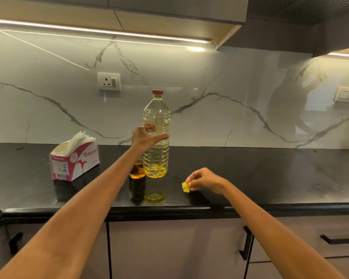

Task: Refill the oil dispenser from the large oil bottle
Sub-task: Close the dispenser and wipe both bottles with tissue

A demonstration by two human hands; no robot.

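Oil dispenser [137, 176] is standing at 9 o'clock of the large oil bottle [157, 135], touching it. Your left hand [147, 137] is wrapping around that bottle. Your right hand [205, 180] is pinching a small yellow piece [185, 187] at 4 o'clock of the bottle.

1. Warm LED strip [101, 31] under the cabinets at 12 o'clock is the main light; scene evenly bright.
2. Glossy marble backsplash [220, 87] shows streak glare and a blurry reflection at 3 o'clock.
3. Black table [270, 174] mirrors items faintly.
4. Wide-angle bending at edges; slight softness overall.
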